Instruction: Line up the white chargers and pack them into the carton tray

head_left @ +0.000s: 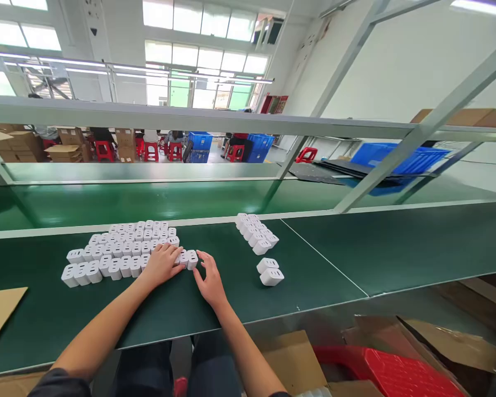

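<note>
Many white USB charger blocks [116, 250] stand upright in slanted rows on the green bench, slots facing up. My left hand [162, 263] lies over the right part of the front row, thumb at the near side and fingers at the far side of the blocks. It hides several of them. At that row's right end, my right hand [210, 282] has its thumb and index finger around the near and far sides of the end charger block [192, 259]. Off to the right are a smaller group of charger blocks [254, 232] and a pair of charger blocks [271, 275].
A metal frame [367, 99] rises behind the bench [322, 231]. Cardboard [2, 314] lies at the left edge. Below right are a red stool [392, 372] and cardboard boxes [293, 361]. Blue crates [391, 160] stand beyond; people sit in the background.
</note>
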The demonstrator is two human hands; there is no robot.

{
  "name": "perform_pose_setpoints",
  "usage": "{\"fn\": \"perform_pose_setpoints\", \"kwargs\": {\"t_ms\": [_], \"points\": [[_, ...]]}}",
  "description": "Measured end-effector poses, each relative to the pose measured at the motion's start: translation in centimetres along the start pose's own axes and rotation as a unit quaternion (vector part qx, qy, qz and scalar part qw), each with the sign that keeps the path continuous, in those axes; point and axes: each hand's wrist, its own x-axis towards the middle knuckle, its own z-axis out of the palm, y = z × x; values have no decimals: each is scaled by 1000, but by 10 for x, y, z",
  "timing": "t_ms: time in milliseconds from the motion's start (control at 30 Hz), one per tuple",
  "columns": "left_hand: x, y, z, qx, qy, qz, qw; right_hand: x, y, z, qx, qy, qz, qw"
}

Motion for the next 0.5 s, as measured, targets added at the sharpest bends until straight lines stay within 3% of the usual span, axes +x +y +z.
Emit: {"fn": "perform_pose_setpoints", "kwargs": {"t_ms": [67, 133, 267, 333, 400, 433, 500], "points": [[-2, 4, -3, -13, 10, 16, 1000, -14, -5, -9, -16, 27, -14, 999], [-4, 12, -7, -29, 19, 45, 998, -46, -4, -23, -40, 69, -37, 996], [-4, 41, -8, -62, 8, 139, 988, -151, 40, -75, -147, 185, -54, 970], [-6, 58, -6, -88, -21, 200, 976, -213, 70, -103, -206, 233, 11, 950], [-14, 74, -3, -121, -65, 260, 956, -276, 89, -124, -244, 265, 141, 922], [-17, 79, -2, -139, -88, 283, 945, -306, 93, -131, -253, 274, 229, 899], [-19, 84, 3, -157, -118, 290, 937, -362, 98, -142, -267, 327, 338, 841]]}}
